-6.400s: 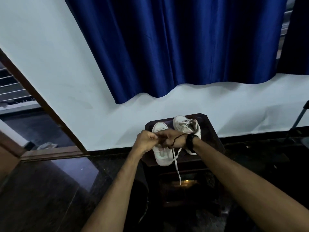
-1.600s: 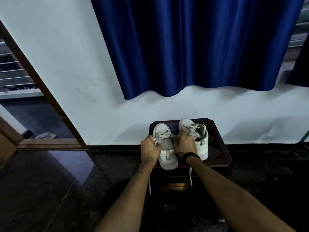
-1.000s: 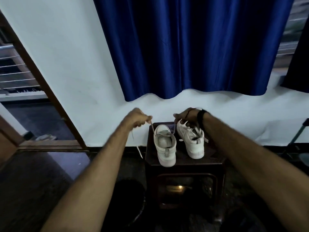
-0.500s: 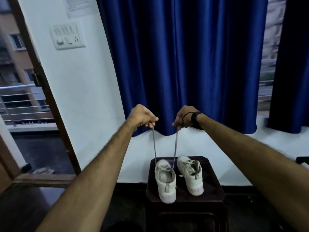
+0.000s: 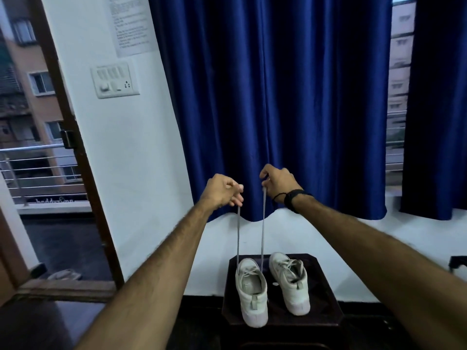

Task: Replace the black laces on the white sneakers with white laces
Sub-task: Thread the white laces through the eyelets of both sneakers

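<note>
Two white sneakers stand side by side on a dark wooden stool (image 5: 326,294), heels toward me. The left sneaker (image 5: 251,294) has a white lace (image 5: 262,228) whose two ends run straight up, taut, to my hands. My left hand (image 5: 223,190) pinches the left end and my right hand (image 5: 278,181) pinches the right end, both raised well above the shoe in front of the curtain. The right sneaker (image 5: 290,281) is laced in white and untouched. No black lace is visible.
A blue curtain (image 5: 278,97) hangs behind the stool against a white wall. An open wooden door frame (image 5: 75,160) at the left leads to a balcony. A switch panel (image 5: 115,80) is on the wall. The floor is dark.
My hands rose from the left sneaker's eyelets, pulling both lace ends up until they stand taut above the shoe. My head tilted up, showing more curtain and wall.
</note>
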Demonstrator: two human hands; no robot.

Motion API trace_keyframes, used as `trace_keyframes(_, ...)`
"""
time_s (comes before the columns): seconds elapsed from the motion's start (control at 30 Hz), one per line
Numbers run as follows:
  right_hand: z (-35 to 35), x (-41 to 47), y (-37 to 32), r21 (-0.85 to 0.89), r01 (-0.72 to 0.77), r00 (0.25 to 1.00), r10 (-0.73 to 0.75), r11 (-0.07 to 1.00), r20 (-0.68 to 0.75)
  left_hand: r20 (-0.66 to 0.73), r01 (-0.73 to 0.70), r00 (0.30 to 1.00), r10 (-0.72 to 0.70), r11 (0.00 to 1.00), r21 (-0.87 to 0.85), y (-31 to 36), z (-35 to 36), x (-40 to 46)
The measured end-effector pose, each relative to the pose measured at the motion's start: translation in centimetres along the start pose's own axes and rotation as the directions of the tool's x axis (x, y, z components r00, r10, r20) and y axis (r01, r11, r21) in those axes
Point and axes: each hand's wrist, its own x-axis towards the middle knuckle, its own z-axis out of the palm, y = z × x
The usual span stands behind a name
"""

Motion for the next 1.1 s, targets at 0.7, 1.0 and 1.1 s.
trace_keyframes(0.7, 0.4, 0.4, -2.4, 0.253, 0.060, 0.993, -0.032, 0.966, -0.112, -0.151, -0.066, 0.987, 0.058, 0.996, -0.052, 1.8, 1.6, 0.5)
trace_keyframes(1.0, 0.2, 0.2, -2.1, 0.280, 0.104, 0.984, -0.058, 0.954, -0.169, -0.108, -0.020, 0.994, 0.017, 1.000, -0.022, 2.2, 2.6, 1.1)
trace_keyframes(1.1, 0.7, -0.3, -1.3, 0.407, 0.095, 0.978, -0.007, 0.908, -0.211, -0.118, -0.035, 0.992, 0.035, 0.999, 0.007, 2.1, 2.9, 1.3)
